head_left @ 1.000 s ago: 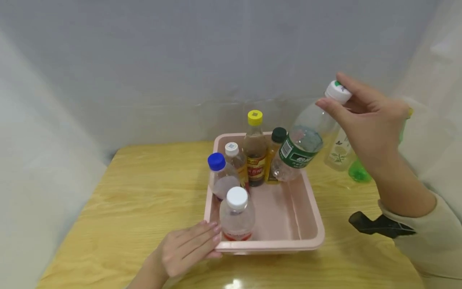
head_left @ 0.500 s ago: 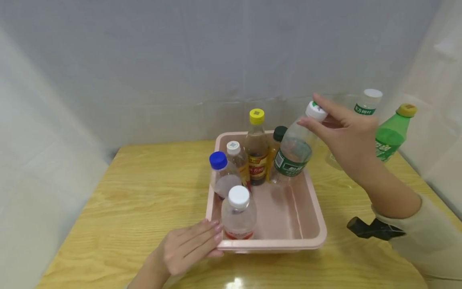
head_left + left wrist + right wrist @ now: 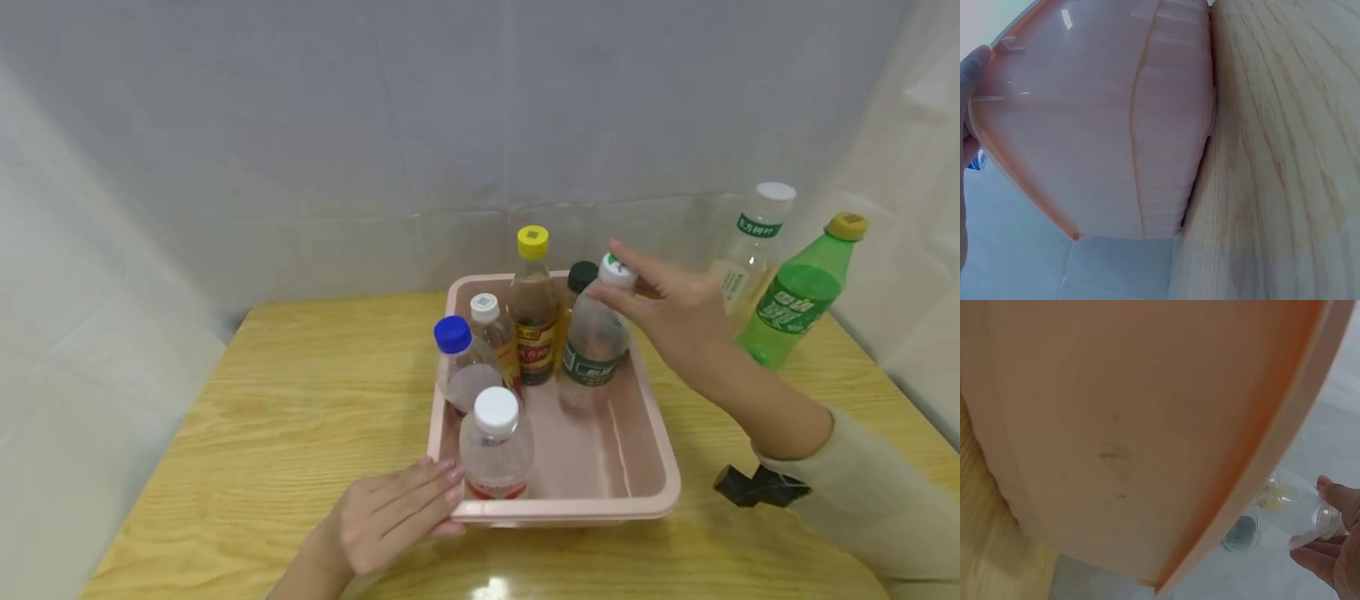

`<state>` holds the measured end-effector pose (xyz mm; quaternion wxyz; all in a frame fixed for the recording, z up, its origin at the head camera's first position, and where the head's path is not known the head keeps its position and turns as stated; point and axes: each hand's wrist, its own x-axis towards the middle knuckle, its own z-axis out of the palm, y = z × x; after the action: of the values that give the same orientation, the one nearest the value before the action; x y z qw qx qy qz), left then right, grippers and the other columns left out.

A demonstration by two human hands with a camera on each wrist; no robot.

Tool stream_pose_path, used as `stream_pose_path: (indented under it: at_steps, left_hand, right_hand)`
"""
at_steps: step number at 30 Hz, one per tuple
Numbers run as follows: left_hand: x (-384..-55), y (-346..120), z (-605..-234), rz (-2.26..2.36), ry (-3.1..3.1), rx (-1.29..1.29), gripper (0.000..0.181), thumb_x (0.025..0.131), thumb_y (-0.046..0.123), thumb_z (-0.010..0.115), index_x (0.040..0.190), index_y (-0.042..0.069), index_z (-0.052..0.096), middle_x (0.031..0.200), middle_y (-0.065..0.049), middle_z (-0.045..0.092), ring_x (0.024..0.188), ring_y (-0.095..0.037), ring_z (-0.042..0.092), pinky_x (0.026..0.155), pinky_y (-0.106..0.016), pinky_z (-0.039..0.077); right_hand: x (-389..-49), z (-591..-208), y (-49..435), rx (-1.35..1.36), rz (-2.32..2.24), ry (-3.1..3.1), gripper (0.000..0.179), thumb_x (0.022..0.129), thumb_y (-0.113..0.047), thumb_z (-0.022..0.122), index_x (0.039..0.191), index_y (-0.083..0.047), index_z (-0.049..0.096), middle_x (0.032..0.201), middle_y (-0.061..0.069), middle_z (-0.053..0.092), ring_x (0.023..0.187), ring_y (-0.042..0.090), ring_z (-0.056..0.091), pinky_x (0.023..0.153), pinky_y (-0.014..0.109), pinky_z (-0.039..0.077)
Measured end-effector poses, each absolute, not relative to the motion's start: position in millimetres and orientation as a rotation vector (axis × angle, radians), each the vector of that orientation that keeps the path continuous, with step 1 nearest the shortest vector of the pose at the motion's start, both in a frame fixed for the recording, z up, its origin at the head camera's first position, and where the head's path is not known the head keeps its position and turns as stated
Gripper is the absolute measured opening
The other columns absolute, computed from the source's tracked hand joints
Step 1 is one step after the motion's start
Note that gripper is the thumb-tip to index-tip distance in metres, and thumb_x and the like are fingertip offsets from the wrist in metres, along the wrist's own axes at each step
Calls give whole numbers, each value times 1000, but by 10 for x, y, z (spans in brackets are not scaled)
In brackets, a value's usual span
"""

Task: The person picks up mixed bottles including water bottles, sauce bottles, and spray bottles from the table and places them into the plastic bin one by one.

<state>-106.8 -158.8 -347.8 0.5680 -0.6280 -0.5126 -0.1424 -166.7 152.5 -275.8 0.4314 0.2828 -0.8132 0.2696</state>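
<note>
A pink plastic basin (image 3: 566,508) stands on the table. My left hand (image 3: 390,512) holds its near left corner, fairly straight fingers over the rim and thumb below it. My right hand (image 3: 678,312) pinches a clear plastic bottle (image 3: 596,337) with a green label by its white cap. The bottle is almost upright inside the basin's far right part; whether its base touches the floor cannot be told. Beside it stand a dark-capped bottle (image 3: 582,279) and a yellow-capped vinegar bottle (image 3: 532,304). In the right wrist view the basin's wall hides part of the bottle (image 3: 1285,515).
Along the basin's left side are a white-capped bottle (image 3: 495,333), a blue-capped bottle (image 3: 465,371) and a wide white-capped bottle (image 3: 495,454). Right of the basin stand a green bottle (image 3: 802,292) and a clear bottle (image 3: 750,250). A pale wall (image 3: 337,150) closes the back.
My right hand has moved left and down with the clear bottle, bringing it from a tilt to nearly upright in the basin. The left hand stays on the corner.
</note>
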Motion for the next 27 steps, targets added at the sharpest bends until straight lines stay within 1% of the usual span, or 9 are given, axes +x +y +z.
stream_pose_path:
  at_steps: [3,10,16,23,25,27]
  left_hand:
    - [-1069,-1584,-3471,-336,-1200,-1477,26,87,21,68,92,-5,71,83,-16,72,74,-20,71,63,-23,62]
    - [-1067,-1581,-3461,-337,-1193,-1476,26,87,22,68,92,-4,71,83,-16,72,74,-20,71,62,-23,62]
    - [-1069,-1576,-3462,-337,-1183,-1476,27,87,22,68,91,-4,71,83,-16,72,74,-20,72,63,-23,62]
    - [-1062,-1577,-3456,-334,-1186,-1475,28,87,22,68,93,-5,70,86,-17,72,76,-21,72,62,-23,62]
    - [-1061,-1575,-3453,-335,-1185,-1478,28,87,22,68,93,-5,70,85,-17,72,76,-21,72,62,-23,62]
    - [-1058,-1574,-3450,-336,-1186,-1481,28,87,22,68,93,-5,70,85,-17,72,75,-21,72,62,-23,62]
  right_hand:
    - [-1688,-2816,1516,696,653,-2035,56,63,-9,85,114,3,65,104,20,69,78,30,71,68,39,62]
    - [-1702,-2913,1441,727,653,-2098,53,67,-14,84,113,3,65,107,20,68,84,31,70,70,37,63]
    - [-1691,-2987,1425,689,559,-2179,56,66,-21,83,115,-1,65,96,19,71,73,28,69,59,38,62]
    - [-1703,-2992,1432,690,527,-2197,58,69,-27,83,118,-2,64,93,16,72,68,23,67,52,33,59]
    - [-1709,-2996,1440,698,513,-2186,59,72,-34,80,119,-2,64,92,17,72,67,23,67,50,33,58]
    - [-1717,-2997,1448,707,498,-2168,61,77,-45,71,119,-1,64,92,17,72,66,24,66,47,32,56]
